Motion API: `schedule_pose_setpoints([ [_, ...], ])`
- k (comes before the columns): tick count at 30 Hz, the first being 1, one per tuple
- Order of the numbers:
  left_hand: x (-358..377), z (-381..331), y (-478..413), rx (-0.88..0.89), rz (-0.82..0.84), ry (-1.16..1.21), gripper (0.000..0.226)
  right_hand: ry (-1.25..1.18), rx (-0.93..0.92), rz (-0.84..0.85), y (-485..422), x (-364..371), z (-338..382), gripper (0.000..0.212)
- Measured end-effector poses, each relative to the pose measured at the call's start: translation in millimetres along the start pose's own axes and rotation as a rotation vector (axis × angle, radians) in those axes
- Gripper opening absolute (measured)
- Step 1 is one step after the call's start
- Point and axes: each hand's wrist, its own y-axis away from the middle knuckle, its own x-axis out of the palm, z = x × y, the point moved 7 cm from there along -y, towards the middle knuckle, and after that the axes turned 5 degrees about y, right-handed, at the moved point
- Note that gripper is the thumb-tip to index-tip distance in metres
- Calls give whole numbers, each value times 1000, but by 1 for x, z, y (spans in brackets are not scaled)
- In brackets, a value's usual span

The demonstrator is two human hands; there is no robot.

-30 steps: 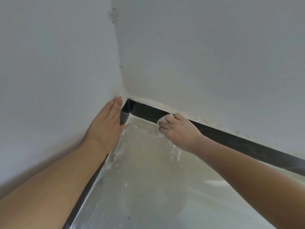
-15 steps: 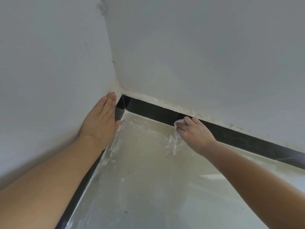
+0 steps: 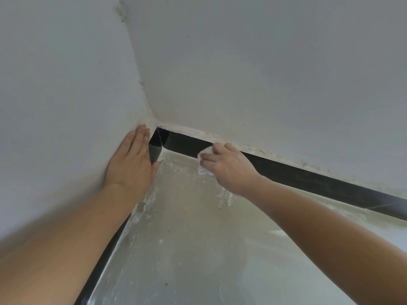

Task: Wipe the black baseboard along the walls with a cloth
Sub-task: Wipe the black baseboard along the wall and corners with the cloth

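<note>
Pressing against the black baseboard of the right-hand wall, a small white cloth is clenched in the fingers of the right hand, a short way along from the room's corner. The cloth is bunched, with part of it showing past the fingertips and part hidden under the hand. The left hand is laid flat and released, palm against the left-hand wall, its fingers extended toward the corner and its thumb lowered toward the floor. Nothing is held in it. The baseboard is seen running along the foot of both walls and meeting at the corner, just beside the left fingertips. White dust and crumbs are scattered on the glossy pale floor along the baseboard near both hands. A rough, chipped plaster edge is visible above the baseboard on the right-hand wall.
</note>
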Motion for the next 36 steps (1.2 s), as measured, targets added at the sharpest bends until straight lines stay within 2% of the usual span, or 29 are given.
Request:
schedule_pose_setpoints([
  [4,-2,1,1,-6,-8,34,67,72,10,57,-27,1,3,30],
  [7,-3,1,1,1,-34,73,67,153,46,9,-17,4,0,22],
  [10,-5,0,3,20,-79,102,66,94,112,-47,9,11,-8,36],
  [11,-5,-1,3,26,-101,120,66,106,152,-37,22,16,-13,32],
  [12,-7,-3,3,31,-132,157,67,92,176,5,33,21,-17,22],
  [13,-8,-4,2,38,-171,215,67,66,224,67,45,28,-22,21],
  [15,-11,-11,-3,82,-254,311,64,-50,342,230,72,44,-29,32],
  [17,-15,-27,-9,170,-303,346,60,-168,406,293,95,57,-32,37],
  [19,-19,-50,-15,283,-327,368,62,-246,415,265,106,56,-29,37],
  [22,-27,-79,-20,419,-345,377,62,-308,426,133,111,50,-25,34],
  [27,-28,-94,-31,463,-354,371,61,-254,338,-48,85,37,-30,42],
  [32,-24,-96,-33,448,-349,394,60,-40,263,14,82,50,-44,33],
  [36,-24,-100,-32,432,-367,409,60,-43,373,150,103,64,-50,30],
])
